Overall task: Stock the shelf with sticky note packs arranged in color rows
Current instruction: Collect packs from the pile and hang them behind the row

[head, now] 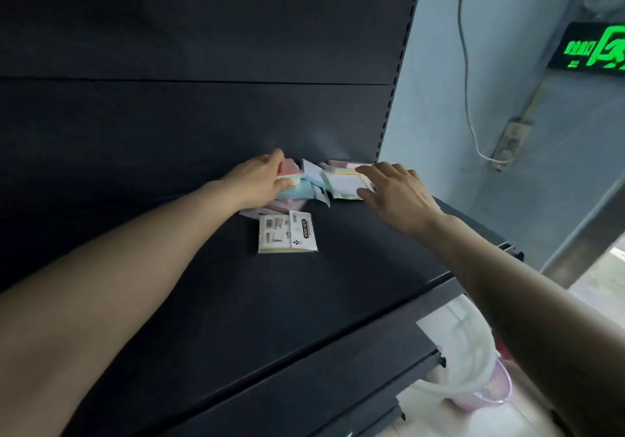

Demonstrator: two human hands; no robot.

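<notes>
On a black shelf (338, 284), a pink-topped pack (289, 168) is gripped by the left hand (262, 179), a pale pack (345, 183) by the right hand (395, 191); the loose heap (313, 184) between could be scattered.

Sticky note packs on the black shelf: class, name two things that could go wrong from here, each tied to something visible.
1. The left hand grips a pink-topped pack in the jumbled pile; lifting it could drag neighbouring packs and mix colours.
2. The right hand holds a white-faced pack near the right end of the shelf, where it could slip off.
</notes>
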